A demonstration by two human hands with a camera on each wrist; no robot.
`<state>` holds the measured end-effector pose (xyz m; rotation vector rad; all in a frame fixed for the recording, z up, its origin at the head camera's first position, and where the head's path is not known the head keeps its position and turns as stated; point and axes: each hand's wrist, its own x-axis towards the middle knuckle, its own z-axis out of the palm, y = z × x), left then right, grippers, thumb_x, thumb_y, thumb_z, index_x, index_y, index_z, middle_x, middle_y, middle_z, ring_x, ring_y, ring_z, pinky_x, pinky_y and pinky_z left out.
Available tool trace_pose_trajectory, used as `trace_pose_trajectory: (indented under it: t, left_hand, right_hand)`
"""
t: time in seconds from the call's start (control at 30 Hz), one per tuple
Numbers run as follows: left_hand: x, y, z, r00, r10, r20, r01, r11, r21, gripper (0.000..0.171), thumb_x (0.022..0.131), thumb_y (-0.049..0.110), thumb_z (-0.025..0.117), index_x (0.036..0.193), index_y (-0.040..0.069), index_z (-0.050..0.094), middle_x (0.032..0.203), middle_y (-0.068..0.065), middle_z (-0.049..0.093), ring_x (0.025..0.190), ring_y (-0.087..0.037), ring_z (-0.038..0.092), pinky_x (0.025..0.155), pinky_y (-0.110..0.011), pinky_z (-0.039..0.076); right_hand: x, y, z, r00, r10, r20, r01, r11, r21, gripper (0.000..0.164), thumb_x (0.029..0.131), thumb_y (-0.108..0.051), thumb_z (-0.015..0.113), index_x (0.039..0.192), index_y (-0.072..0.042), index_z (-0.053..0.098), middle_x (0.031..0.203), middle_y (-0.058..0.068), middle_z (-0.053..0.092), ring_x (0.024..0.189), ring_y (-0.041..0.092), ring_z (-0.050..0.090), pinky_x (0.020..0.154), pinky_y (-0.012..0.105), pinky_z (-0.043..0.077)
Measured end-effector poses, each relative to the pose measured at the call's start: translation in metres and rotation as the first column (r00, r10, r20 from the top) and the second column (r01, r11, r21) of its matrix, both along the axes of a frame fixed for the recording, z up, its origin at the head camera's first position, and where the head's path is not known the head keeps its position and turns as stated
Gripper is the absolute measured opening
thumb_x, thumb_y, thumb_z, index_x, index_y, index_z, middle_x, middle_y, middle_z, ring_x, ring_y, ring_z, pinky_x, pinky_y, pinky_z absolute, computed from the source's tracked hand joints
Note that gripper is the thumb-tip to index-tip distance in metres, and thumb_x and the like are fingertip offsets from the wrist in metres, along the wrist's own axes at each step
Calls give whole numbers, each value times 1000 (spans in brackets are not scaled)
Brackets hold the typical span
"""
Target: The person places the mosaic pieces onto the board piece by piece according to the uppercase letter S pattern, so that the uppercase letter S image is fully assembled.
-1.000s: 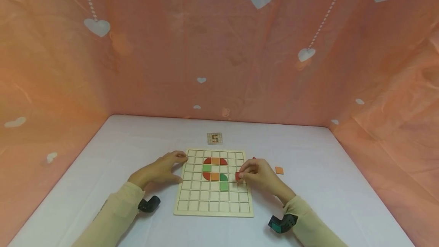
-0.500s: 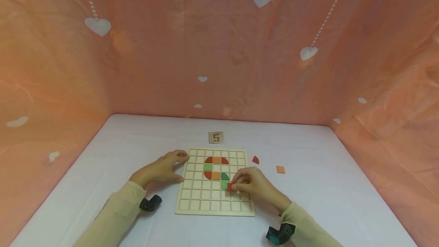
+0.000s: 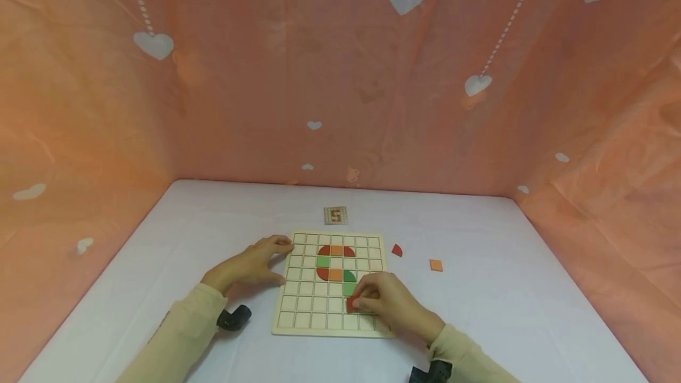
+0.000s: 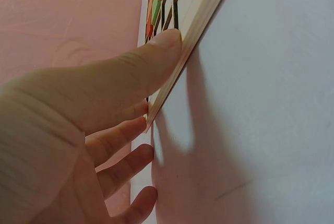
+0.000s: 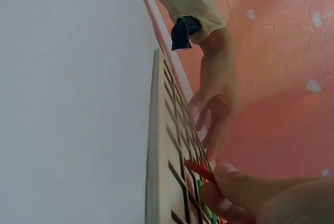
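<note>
A wooden grid board lies on the table with red, orange and green tiles set in its squares, among them a light green square tile. My right hand pinches a red tile between thumb and fingers, just below that green tile. In the right wrist view the red tile is tilted, one edge down at the grid. My left hand spans the board's left edge with spread fingers, its thumb touching the rim.
Right of the board lie a red quarter-round tile and an orange square tile. Behind it is a small pattern card with an S-like figure. Orange cloth with white hearts hangs around the white table.
My right hand has carried the red tile from the board's right side leftward and toward the front edge. The quarter-round tile has come into full sight. My left hand stays at the board's edge.
</note>
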<state>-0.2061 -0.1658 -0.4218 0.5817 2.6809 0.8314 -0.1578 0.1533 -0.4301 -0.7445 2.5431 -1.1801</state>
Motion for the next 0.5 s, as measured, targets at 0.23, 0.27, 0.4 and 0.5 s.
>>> trace_pose_trajectory:
  t: [0.23,0.27,0.4,0.5]
  left_hand:
    - [0,0,0,1000,-1,-3,1,1000,-4,79,80,19,85,148,1,49,157,-19,41,148,-45,33,122,-65,26]
    - [0,1,0,1000,0,-4,0,1000,-4,79,80,19,85,148,1,49,157,-19,41,148,-45,33,122,-65,25]
    - [0,1,0,1000,4,-5,-4,1000,-11,79,80,21,85,148,1,48,158,-19,41,148,-45,33,122,-67,22]
    - [0,1,1,1000,6,-6,-6,1000,-10,79,80,20,85,148,1,48,158,-19,41,148,-44,32,123,-66,23]
  right_hand:
    - [4,-3,0,999,-20,-36,21,999,46,6,90,-20,76,89,-15,75,81,-6,74,71,-3,61,68,17,52]
    - [4,-4,0,999,-15,-47,18,999,49,6,90,-20,76,90,-14,75,81,-6,74,70,-3,60,67,17,51]
    - [7,-5,0,995,8,-96,-3,998,57,11,89,-16,76,97,-9,77,82,-4,72,68,-4,54,63,17,49]
    - [7,-5,0,992,10,-126,-1,998,70,13,89,-14,76,101,-8,77,85,-4,71,69,-4,51,63,16,48]
